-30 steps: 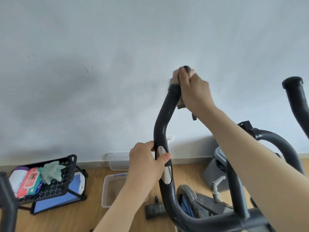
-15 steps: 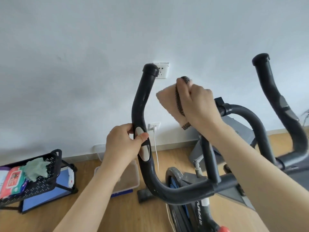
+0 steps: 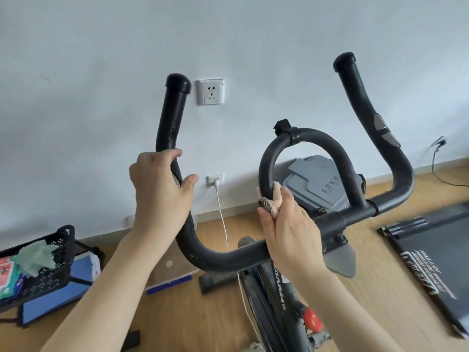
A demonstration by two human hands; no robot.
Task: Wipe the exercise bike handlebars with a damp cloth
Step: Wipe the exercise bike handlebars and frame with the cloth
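Observation:
The black exercise bike handlebars (image 3: 220, 259) fill the middle of the view, with a left upright horn (image 3: 172, 113), a right horn (image 3: 360, 97) and a central loop (image 3: 317, 138). My left hand (image 3: 160, 189) is wrapped around the left horn just below its bend. My right hand (image 3: 289, 229) holds a pinkish cloth with a dark patterned edge (image 3: 272, 201) pressed against the lower left side of the central loop.
A black mesh cart (image 3: 50, 273) with a green rag and wipe packs stands at the lower left. A clear box (image 3: 175, 270) and a white cable (image 3: 223, 224) lie on the wood floor. A grey bin (image 3: 319, 184) is behind the bike, a treadmill (image 3: 431, 257) at right.
My right hand has taken the cloth off the top of the left horn and brought it down and right onto the central loop. The view has shifted right. My left hand keeps its grip.

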